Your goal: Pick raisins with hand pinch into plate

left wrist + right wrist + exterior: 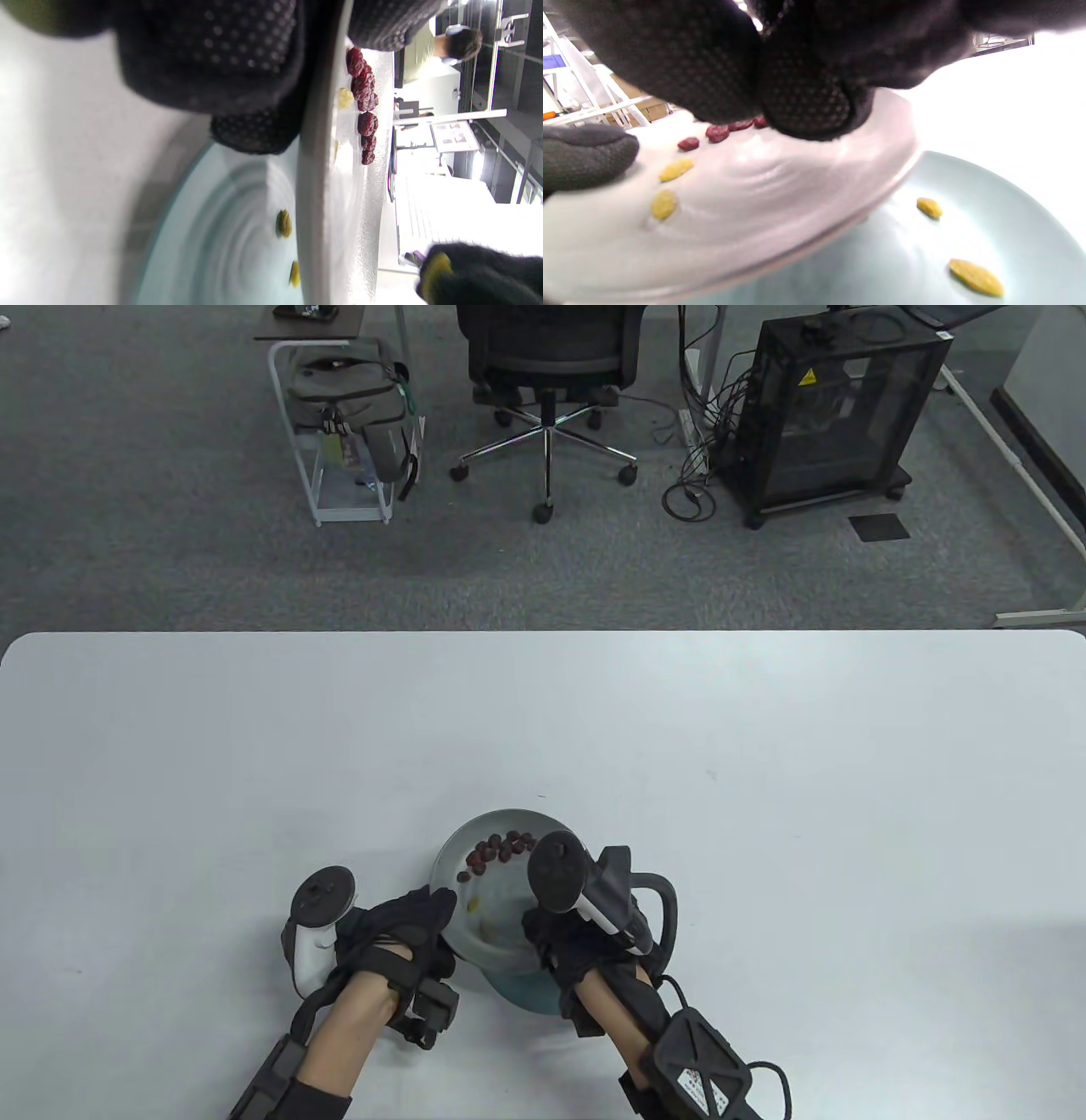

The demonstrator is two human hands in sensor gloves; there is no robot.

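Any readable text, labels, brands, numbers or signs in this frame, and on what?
No text reads as words.
Yellow triangular warning sign on the black cabinet: symbol only, too small to read.
Sticker on the right forearm module: print too small to read.
Posters on the board in the left wrist view: blurred.

The wide flat bench (254,780) is pale grey-white. On it, the round grey upper plate (501,824) shows a pearly, almost white sheen in the wrist views, while the round lower plate (1009,199) beneath it is pale blue-green with faint concentric rings. The wrinkled dark red raisins (492,851) are deep maroon; the small oval yellow raisins (975,277) are mustard to olive. The black knitted glove on the left hand (399,929) and the one on the right hand (568,937) carry a fine dotted grip pattern on the fingers (806,101). The carpeted floor (170,560) is speckled grey.
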